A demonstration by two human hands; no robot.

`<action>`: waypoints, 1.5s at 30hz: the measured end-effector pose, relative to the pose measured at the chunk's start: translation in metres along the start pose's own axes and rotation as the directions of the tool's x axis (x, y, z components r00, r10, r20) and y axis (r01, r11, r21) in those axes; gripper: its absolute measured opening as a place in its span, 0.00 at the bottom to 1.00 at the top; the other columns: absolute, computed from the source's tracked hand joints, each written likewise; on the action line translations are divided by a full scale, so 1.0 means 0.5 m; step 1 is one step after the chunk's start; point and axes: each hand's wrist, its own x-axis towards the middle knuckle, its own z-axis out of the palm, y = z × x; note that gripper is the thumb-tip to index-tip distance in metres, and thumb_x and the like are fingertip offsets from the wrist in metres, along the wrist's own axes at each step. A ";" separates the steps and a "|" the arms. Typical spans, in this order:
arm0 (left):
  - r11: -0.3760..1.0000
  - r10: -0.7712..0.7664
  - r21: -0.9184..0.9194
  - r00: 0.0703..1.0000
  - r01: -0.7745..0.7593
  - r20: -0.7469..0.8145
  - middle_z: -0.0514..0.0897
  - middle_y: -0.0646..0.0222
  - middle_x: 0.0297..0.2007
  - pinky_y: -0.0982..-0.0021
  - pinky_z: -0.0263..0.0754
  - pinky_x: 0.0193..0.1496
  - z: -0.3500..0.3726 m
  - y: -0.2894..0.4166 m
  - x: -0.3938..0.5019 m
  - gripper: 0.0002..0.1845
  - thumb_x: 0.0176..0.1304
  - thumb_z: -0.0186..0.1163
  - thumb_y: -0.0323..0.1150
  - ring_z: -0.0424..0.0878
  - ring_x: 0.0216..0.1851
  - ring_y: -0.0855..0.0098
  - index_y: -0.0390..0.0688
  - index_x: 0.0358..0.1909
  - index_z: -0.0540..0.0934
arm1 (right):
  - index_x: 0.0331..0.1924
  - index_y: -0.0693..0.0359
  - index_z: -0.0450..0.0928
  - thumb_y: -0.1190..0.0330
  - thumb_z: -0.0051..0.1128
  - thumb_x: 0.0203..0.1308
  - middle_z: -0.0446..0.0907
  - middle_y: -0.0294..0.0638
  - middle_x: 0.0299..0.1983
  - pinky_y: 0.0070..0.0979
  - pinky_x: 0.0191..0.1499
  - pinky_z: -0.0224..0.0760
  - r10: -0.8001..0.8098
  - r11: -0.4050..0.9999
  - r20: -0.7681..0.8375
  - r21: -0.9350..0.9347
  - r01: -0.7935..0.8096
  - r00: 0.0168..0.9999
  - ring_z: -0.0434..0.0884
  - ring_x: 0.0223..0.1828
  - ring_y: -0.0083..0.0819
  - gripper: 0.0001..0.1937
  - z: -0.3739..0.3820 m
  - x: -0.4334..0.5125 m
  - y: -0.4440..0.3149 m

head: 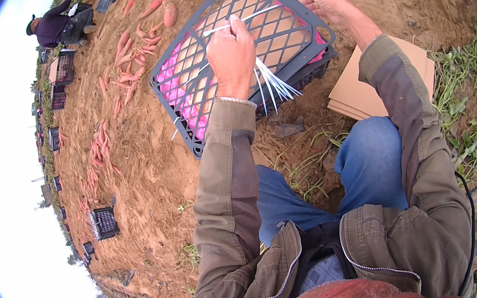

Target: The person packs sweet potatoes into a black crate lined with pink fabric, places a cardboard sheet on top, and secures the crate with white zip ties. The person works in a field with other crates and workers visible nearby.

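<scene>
A black plastic crate (297, 79) sits before me under a black lattice lid (313, 44). Through the lid's openings show brown cardboard (220, 13) and bright pink lining (172, 83). Above the lid, my left hand (231, 52) grips a bundle of white cable ties (275, 81), whose loose ends fan out below the fist. One white tie (263, 11) runs across the lid from the fingers of that hand toward the far right. My right hand (324, 2) is beside the lid's far right edge, fingers apart, with nothing visible in them. Another tie (176, 128) hangs at the lid's left edge.
Cardboard sheets (365, 82) lie stacked on the soil by my right knee. Sweet potatoes (127, 73) are scattered to the left. A person (62, 25) bends at upper left near crates (62, 66). Green vines (470, 87) cover ground at the right.
</scene>
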 end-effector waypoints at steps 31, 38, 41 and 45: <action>0.951 -0.092 0.306 0.912 -0.038 0.399 0.87 0.50 0.24 0.57 0.81 0.48 0.108 0.126 0.218 0.27 0.70 0.54 0.50 0.90 0.29 0.56 0.35 0.33 0.87 | 0.69 0.50 0.79 0.69 0.55 0.73 0.89 0.41 0.45 0.31 0.44 0.81 -0.234 0.892 0.023 -0.393 0.224 0.972 0.86 0.37 0.29 0.22 -0.055 0.052 0.174; 0.964 -0.064 0.264 0.925 -0.040 0.375 0.88 0.52 0.27 0.58 0.81 0.46 0.102 0.108 0.206 0.26 0.70 0.55 0.49 0.90 0.32 0.55 0.34 0.34 0.87 | 0.67 0.47 0.81 0.60 0.55 0.75 0.89 0.48 0.47 0.39 0.48 0.77 -0.484 0.674 0.195 -0.539 0.506 0.853 0.86 0.44 0.49 0.19 -0.034 0.097 0.168; 0.968 -0.145 0.245 0.907 0.048 0.396 0.88 0.47 0.30 0.54 0.79 0.49 0.095 0.096 0.195 0.25 0.71 0.55 0.49 0.89 0.38 0.47 0.35 0.36 0.87 | 0.61 0.50 0.84 0.58 0.54 0.75 0.85 0.50 0.44 0.40 0.47 0.74 -0.424 0.689 0.243 -0.539 0.485 0.872 0.83 0.46 0.49 0.17 -0.034 0.082 0.169; 0.974 -0.033 0.223 0.932 -0.051 0.360 0.87 0.44 0.32 0.50 0.80 0.47 0.104 0.087 0.181 0.23 0.72 0.55 0.49 0.87 0.40 0.42 0.37 0.37 0.87 | 0.55 0.54 0.86 0.59 0.58 0.71 0.74 0.45 0.37 0.38 0.47 0.70 -0.412 0.742 0.175 -0.505 0.441 0.894 0.78 0.45 0.43 0.15 -0.025 0.057 0.164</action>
